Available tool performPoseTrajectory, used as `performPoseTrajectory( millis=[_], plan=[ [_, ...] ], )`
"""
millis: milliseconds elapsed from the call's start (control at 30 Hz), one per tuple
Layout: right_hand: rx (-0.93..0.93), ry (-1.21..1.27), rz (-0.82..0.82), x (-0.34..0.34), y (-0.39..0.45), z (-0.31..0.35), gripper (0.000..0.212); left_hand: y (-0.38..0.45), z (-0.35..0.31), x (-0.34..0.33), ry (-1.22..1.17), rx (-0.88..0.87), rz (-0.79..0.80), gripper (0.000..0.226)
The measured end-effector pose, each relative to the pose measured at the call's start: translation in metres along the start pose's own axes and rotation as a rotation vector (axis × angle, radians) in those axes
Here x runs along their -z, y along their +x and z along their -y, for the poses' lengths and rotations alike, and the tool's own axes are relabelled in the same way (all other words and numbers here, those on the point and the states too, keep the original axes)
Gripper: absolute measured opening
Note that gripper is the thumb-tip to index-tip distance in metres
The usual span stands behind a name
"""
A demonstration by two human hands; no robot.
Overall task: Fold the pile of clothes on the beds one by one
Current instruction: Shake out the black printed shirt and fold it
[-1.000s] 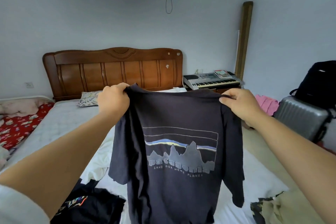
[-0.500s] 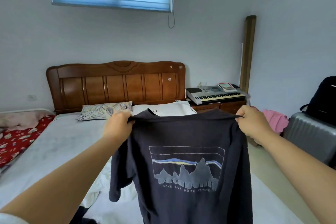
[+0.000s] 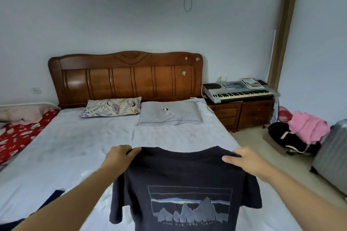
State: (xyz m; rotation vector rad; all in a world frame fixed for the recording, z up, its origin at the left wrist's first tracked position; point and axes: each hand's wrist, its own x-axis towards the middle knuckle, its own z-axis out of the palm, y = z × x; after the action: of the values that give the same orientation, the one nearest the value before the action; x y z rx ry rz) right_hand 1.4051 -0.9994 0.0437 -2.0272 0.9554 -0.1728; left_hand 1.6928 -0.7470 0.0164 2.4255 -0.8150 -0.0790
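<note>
Left hand [image 3: 120,157] and right hand [image 3: 244,161] each pinching a shoulder of the dark T-shirt [image 3: 185,189], fingers curled over the cloth. Held spread above the bed [image 3: 75,146], collar toward the headboard [image 3: 125,77], printed back facing the camera, long axis running from collar down toward the wearer. Lower than half a second ago; pillows now unhidden.

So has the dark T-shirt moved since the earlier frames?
Yes. The dark T-shirt has dropped: its collar was level with the headboard, now well below the pillows.
</note>
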Motion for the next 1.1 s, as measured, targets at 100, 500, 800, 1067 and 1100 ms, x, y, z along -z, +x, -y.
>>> performPoseTrajectory(
  millis=[100, 500, 800, 1067, 1100],
  plan=[
    [-0.015, 0.073, -0.147, -0.005, 0.045, -0.002, 0.045, 0.021, 0.002, -0.015, -0.027, 0.044, -0.022, 0.053],
    [0.521, 0.148, -0.737, 0.096, 0.091, 0.141, 0.023, 0.118, -0.097, 0.106, -0.276, -0.303, -0.58, 0.01],
    [0.378, 0.027, -0.573, 0.02, -0.011, 0.068, 0.018, -0.011, -0.03, 0.069, -0.357, -0.23, -0.303, 0.029],
    [0.049, -0.042, -0.349, -0.1, -0.131, -0.078, 0.022, -0.172, 0.067, -0.025, -0.337, 0.017, 0.087, 0.034],
    [0.015, -0.055, -0.32, -0.114, -0.146, -0.097, 0.024, -0.189, 0.08, -0.038, -0.318, 0.036, 0.128, 0.034]
  ],
)
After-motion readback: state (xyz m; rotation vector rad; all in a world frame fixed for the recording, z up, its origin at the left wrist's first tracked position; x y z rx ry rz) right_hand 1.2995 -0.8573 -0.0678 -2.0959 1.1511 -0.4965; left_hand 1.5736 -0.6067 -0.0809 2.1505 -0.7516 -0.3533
